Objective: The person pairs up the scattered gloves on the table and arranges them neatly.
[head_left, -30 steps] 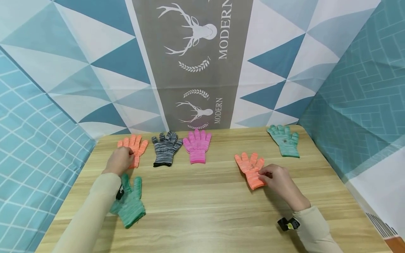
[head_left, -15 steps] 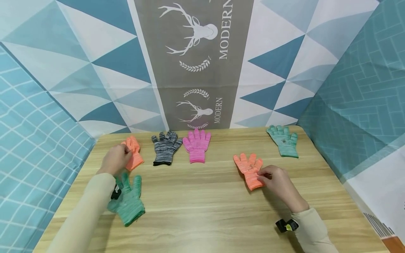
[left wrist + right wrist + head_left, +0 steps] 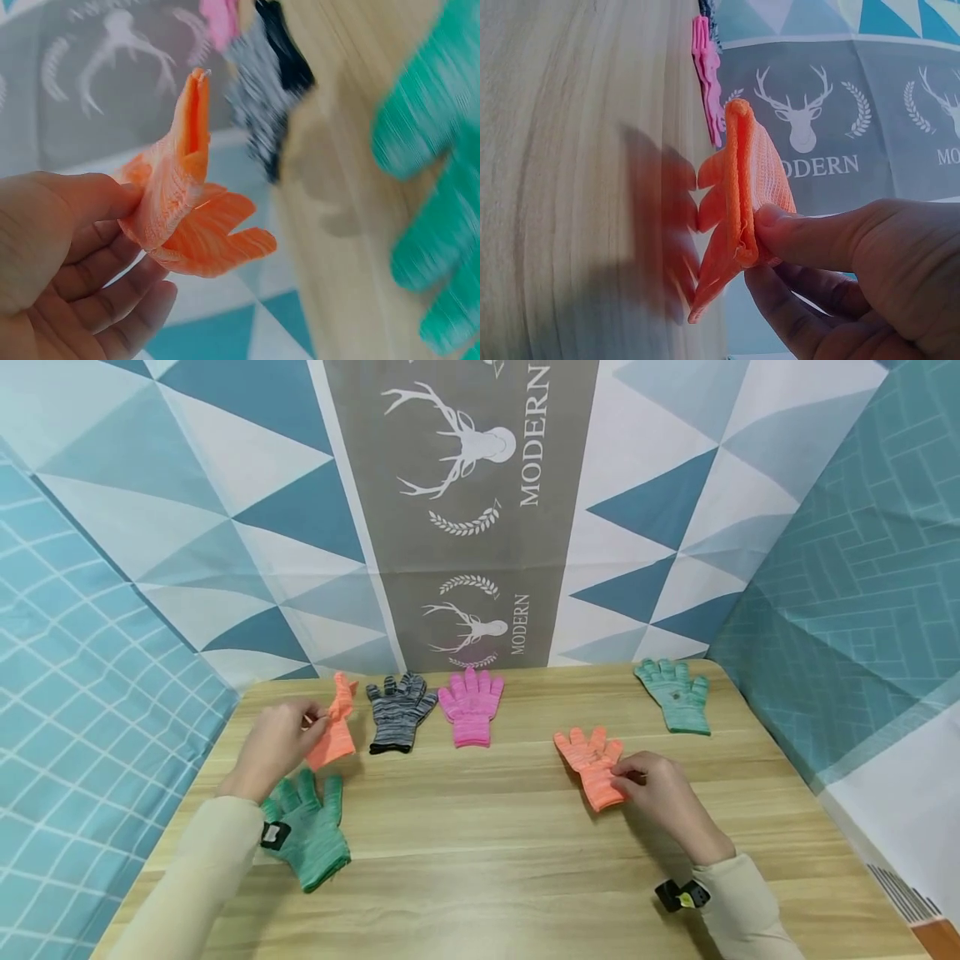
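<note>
My left hand (image 3: 272, 742) pinches an orange knitted glove (image 3: 337, 737) between thumb and fingers at the table's back left. In the left wrist view this glove (image 3: 180, 202) is folded over, its cuff opening toward the camera and its fingers drooping. On the right, my right hand (image 3: 662, 787) pinches a second orange glove (image 3: 595, 767) by the side of its cuff. The right wrist view shows that glove's cuff (image 3: 740, 172) raised, with the glove fingers slanting down toward the wood. A green glove (image 3: 311, 839) lies below my left wrist, partly hidden by the forearm.
Along the back edge of the wooden table (image 3: 465, 827) lie a black-and-grey glove (image 3: 397, 714), a pink glove (image 3: 472, 706) and, far right, another green glove (image 3: 677, 695). Patterned cloth (image 3: 480, 543) hangs directly behind and at both sides.
The left orange glove, flat with spread fingers before, is now lifted, folded and shifted right toward the black-and-grey glove. My right hand keeps its hold, almost still.
</note>
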`<state>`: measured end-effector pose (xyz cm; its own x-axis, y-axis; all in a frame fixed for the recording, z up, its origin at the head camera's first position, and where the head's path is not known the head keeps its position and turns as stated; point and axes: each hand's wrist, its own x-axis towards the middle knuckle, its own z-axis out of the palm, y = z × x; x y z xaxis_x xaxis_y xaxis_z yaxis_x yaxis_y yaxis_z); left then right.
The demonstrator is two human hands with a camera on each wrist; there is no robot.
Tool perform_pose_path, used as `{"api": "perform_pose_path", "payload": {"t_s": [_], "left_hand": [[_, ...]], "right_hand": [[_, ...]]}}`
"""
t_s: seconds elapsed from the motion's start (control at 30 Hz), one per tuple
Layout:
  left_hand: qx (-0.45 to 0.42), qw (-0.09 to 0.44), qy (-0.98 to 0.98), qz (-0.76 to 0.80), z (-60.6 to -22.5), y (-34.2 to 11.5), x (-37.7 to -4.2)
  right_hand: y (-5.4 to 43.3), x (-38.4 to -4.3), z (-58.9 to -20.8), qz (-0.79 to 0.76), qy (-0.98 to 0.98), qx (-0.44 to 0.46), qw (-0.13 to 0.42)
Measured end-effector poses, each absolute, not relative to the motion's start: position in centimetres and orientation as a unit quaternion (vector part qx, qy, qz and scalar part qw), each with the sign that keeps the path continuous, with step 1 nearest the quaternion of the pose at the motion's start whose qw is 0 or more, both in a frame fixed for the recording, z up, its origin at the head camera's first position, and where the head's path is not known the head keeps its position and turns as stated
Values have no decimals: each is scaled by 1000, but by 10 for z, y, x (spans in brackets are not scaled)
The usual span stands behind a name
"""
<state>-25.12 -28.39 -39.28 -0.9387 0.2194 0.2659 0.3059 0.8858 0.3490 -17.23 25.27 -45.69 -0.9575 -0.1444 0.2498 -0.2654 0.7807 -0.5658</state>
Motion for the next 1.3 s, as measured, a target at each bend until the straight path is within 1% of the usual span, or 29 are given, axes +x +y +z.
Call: {"api": "perform_pose_path", "payload": {"t_s": [0.33, 0.57, 0.8, 0.9, 1.03, 1.3], "left_hand": [[-137, 121, -960, -214, -386, -241, -215], [-143, 137, -949, -245, -393, -218, -193], [-117, 107, -945, -286, -410, -193, -172], [-114, 110, -942, -295, -418, -184, -166], [-133, 122, -936, -304, -427, -173, -159], [-135, 77, -924, -348, -436, -146, -148]], "right_hand": [[250, -171, -454, 310, -939, 111, 99], [250, -170, -451, 306, -940, 113, 103], [247, -170, -450, 300, -941, 118, 102], [247, -169, -450, 298, -942, 118, 102], [246, -169, -450, 297, -942, 119, 103], [245, -170, -449, 288, -943, 122, 110]]}}
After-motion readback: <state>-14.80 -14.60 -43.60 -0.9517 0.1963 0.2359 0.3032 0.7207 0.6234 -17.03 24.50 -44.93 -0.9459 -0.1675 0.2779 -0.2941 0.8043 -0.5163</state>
